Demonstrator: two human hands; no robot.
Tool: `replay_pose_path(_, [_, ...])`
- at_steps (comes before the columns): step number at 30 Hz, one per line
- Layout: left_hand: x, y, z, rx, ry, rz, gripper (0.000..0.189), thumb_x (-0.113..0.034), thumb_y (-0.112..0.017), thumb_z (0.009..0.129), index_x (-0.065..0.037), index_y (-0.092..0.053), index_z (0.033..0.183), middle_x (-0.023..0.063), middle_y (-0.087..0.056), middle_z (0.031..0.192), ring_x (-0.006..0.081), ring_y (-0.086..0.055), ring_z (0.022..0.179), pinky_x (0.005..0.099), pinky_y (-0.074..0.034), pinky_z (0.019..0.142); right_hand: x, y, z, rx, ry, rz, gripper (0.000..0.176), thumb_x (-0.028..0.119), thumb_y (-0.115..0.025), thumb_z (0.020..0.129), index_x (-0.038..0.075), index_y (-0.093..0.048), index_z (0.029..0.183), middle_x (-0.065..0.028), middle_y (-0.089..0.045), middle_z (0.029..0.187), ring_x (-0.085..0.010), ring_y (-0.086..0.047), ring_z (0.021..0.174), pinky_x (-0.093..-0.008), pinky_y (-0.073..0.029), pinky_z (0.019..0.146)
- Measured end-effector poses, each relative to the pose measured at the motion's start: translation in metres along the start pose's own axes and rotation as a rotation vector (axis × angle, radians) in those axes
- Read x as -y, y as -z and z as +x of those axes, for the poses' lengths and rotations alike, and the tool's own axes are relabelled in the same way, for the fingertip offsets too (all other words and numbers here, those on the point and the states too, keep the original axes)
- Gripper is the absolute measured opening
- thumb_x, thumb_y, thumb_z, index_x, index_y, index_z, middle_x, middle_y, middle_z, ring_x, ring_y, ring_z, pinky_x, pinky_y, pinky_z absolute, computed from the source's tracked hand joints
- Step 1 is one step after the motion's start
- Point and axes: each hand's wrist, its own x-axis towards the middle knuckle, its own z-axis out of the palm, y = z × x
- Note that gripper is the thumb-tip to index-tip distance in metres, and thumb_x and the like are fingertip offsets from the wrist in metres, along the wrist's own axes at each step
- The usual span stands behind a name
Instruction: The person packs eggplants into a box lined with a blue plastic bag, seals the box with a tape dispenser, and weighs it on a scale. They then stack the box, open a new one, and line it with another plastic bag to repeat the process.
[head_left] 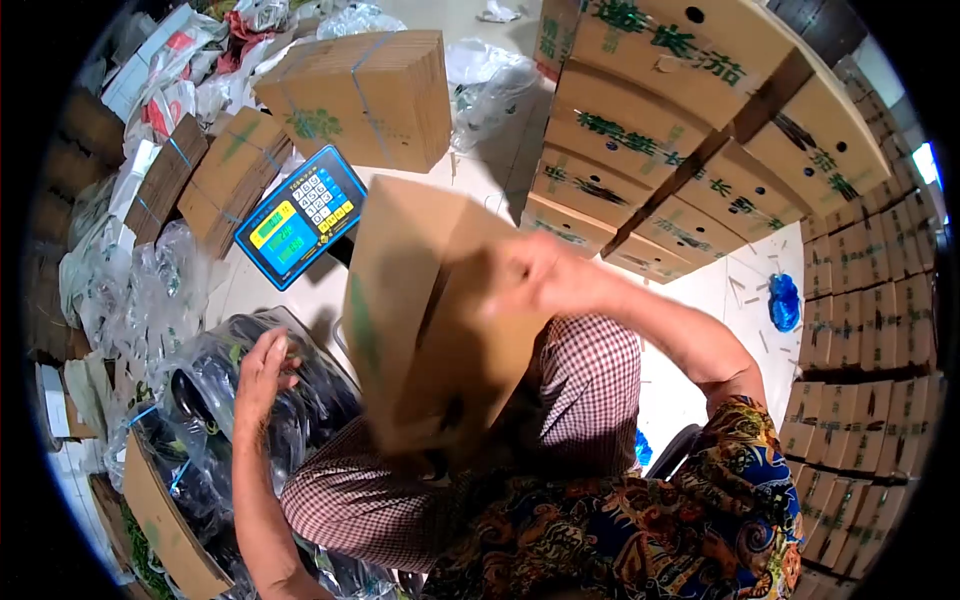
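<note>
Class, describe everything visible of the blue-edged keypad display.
The keypad display is a flat, rectangular, plastic-looking unit. Its lit screen glows yellow and blue-green, the readings too blurred to read; beside it are white number keys, plus blue and yellow ones. It sits aslant in view, between bundled cartons and the large box. No hand touches it.

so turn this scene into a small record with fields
right hand: blurred, over carton; contact unclear
left hand: open, by clear plastic over dark contents
carton position: in front of the lap
keypad display: lit, beyond the carton
flat cartons: tied bundle, beyond the display
stacked cartons: right side, green print
blue plastic: crumpled, on the floor
</note>
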Motion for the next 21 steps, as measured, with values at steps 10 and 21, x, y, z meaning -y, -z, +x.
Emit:
replay_pose_path(10, [-0.023,-0.083,-0.011,-0.096,0.042,-0.115,0.082,-0.046,-0.064,0.084,-0.006,-0.025,0.145,0.0182,-0.051,0.127,0.029,-0.054,0.113,0.0383,-0.053,0.073,-0.051,-0.166,-0.051,0.434,0.449,-0.997,0.039,0.015,-0.063,0.076,0.012,-0.056,0.114,-0.0118,-0.056,0.098,-0.0297,-0.056,0.096,-0.0399,-0.05,0.073])
replay_pose_path(21, [0.045,-0.093,0.024,-0.109,-0.113,-0.101,0.052,-0.032,-0.05,0.093,-0.004,-0.041,0.136,0.0152,-0.054,0.124,0.0272,-0.055,0.107,0.0389,-0.046,0.086,-0.05,-0.109,0.029,-0.287,-0.175,-0.922,0.064,0.041,-0.06,0.086,-0.005,-0.04,0.126,-0.0299,-0.047,0.122,-0.0441,-0.043,0.118,-0.0485,-0.035,0.1])
